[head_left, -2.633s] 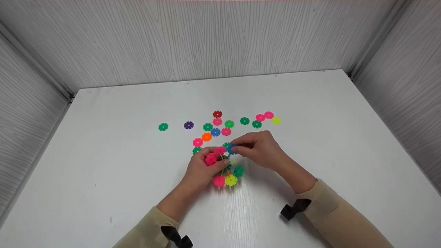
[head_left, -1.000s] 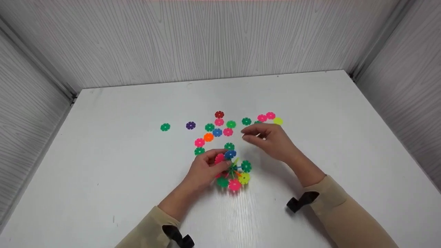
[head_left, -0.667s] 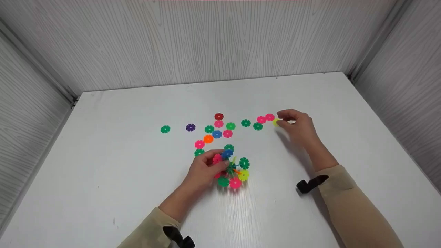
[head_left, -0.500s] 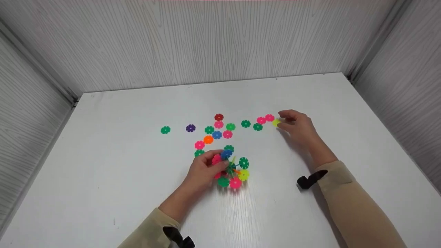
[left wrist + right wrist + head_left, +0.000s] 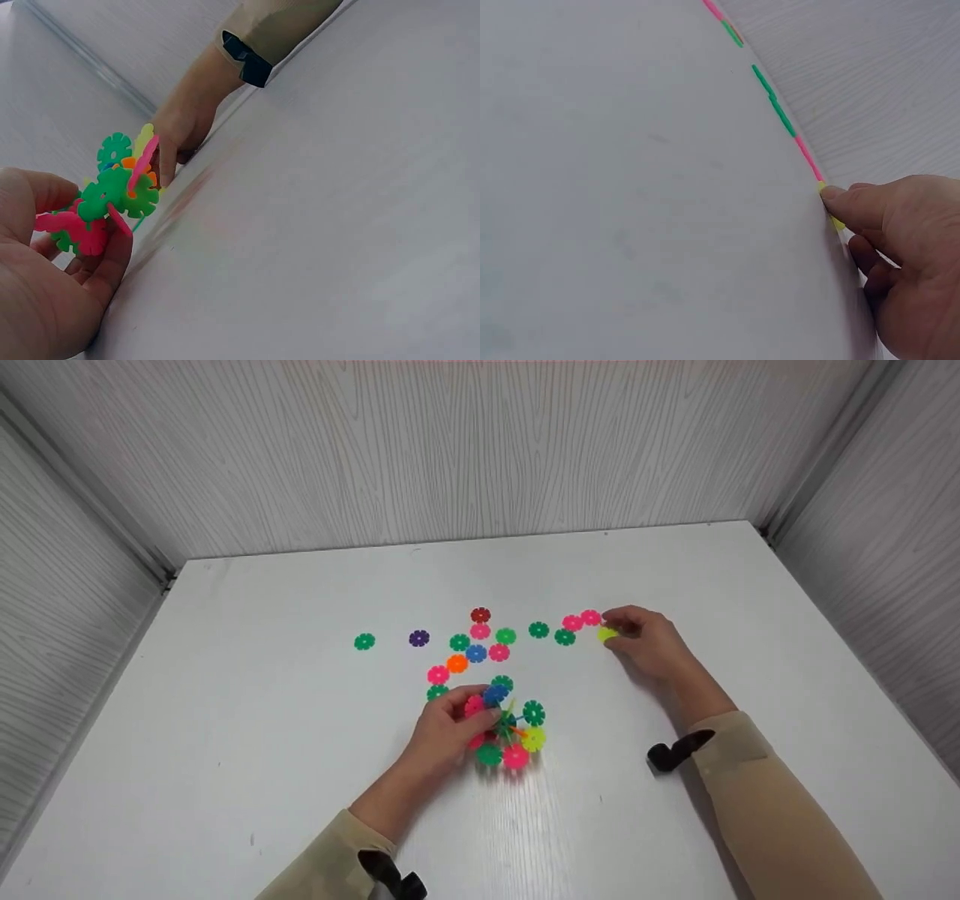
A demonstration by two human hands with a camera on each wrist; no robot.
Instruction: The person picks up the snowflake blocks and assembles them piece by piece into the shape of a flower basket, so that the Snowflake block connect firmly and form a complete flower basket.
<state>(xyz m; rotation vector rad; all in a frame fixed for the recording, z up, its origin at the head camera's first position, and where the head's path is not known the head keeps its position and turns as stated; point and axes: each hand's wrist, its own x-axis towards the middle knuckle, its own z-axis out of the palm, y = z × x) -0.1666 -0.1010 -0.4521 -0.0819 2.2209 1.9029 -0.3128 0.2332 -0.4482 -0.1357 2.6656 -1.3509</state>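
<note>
My left hand (image 5: 446, 727) holds a cluster of interlocking notched plastic discs (image 5: 515, 757) between thumb and fingers, above the near middle of the table. Pink, green, yellow and blue discs stick out around its centre; the palm-side ones are partly covered. In the left wrist view the cluster (image 5: 105, 195) shows green and pink discs close to the fingers. Over to the right, my right hand (image 5: 649, 641) pinches a loose yellow disc (image 5: 606, 635) at the end of the row. The right wrist view shows the thumb on this yellow disc (image 5: 838, 223), with part of it hidden.
Loose discs lie flat on the white table (image 5: 300, 780): two pink (image 5: 573, 622) and two dark green (image 5: 565, 637) near the right hand, a mixed group around a blue one (image 5: 476, 653), a purple (image 5: 419, 638) and a green (image 5: 364, 641) farther left. Grained panels (image 5: 465, 450) enclose the table.
My right hand has left the blue disc on the cluster and moved right to the yellow disc, which has shifted slightly toward me. My left hand keeps the cluster, now turned somewhat.
</note>
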